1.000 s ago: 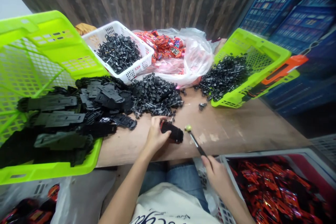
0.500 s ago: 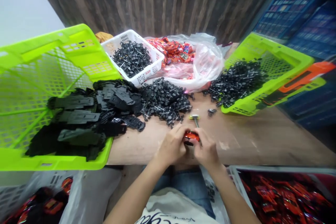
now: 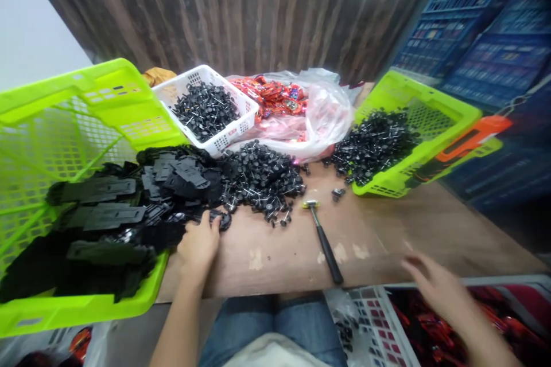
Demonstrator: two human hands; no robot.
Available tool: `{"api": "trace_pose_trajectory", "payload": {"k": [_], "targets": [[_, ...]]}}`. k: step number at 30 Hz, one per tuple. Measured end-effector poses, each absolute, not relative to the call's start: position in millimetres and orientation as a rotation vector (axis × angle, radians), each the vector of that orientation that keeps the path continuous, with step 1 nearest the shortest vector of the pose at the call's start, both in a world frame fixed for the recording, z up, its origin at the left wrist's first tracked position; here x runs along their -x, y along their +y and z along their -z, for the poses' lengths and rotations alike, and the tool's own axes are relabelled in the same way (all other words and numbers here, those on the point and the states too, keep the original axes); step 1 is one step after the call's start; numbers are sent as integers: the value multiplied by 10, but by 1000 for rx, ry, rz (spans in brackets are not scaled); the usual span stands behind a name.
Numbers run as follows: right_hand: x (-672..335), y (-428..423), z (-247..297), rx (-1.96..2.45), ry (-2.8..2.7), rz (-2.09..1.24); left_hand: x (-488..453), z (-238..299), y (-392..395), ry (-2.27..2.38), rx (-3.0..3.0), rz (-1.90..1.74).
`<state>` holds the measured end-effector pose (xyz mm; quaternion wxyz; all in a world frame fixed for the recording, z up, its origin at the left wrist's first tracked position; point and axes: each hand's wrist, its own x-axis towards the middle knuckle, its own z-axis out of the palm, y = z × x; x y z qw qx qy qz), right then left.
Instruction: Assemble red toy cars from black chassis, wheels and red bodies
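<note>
My left hand (image 3: 198, 245) is at the right edge of the dark pile, its thumb and fingers closed on a black toy car chassis (image 3: 224, 221). The fingertips partly hide that piece. At the right, my right hand (image 3: 434, 281) hangs with fingers apart and nothing in them, slightly blurred, above the near edge of a crate of red toy car bodies (image 3: 426, 327). Between the hands a small hammer (image 3: 325, 243) with a black handle lies on the table, its head pointing away from me.
A green crate (image 3: 142, 298) of black chassis (image 3: 107, 215) lies tipped at left. Wheel axles fill a white basket (image 3: 253, 117), form a heap (image 3: 262, 178), and spill from another green crate (image 3: 456, 97). Behind is a plastic bag (image 3: 331, 120) of red car bodies. An orange-handled tool (image 3: 473, 137) rests at right.
The red toy car is no longer in my hands. My left hand has moved left to the chassis pile, my right hand out to the right. The hammer is now fully visible.
</note>
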<state>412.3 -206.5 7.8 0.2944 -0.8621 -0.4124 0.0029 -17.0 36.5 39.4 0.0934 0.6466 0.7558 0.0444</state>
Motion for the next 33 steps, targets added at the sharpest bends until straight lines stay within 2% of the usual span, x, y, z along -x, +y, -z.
{"api": "trace_pose_trajectory", "payload": {"k": [2,4,6,9,11,13,18,22,24,28,33], "targets": [[-3829,-1336,-230,2369,-1239,-134,130,-354,388,2236,-1947,-184],[-3618,-584,-321,2445,-1195,-82,121,-313,392,2217,-1930,-313],[-3557,-6,-335,2535,-1116,-43,173,-265,384,2142,-1870,-537],[-3621,385,-279,2601,-1118,-12,276,-194,311,1942,-1699,-979],[-3657,381,-218,2619,-1177,-5,265,-171,205,1690,-1481,-1215],[-3661,247,-138,2644,-1232,-8,146,-185,80,1372,-1207,-1303],[-3692,-275,119,2730,-1186,96,-418,-290,-120,865,-773,-1025],[-3726,-573,162,2671,-1108,259,-797,-262,-186,796,-665,-807],[-3609,-662,58,2481,-1153,249,-924,-206,-209,818,-733,-750],[-2991,-803,-250,1882,-1424,213,-1070,-128,-263,861,-967,-792],[-2301,-889,-325,1801,-1618,375,-1075,-131,-362,837,-1125,-909]]}}
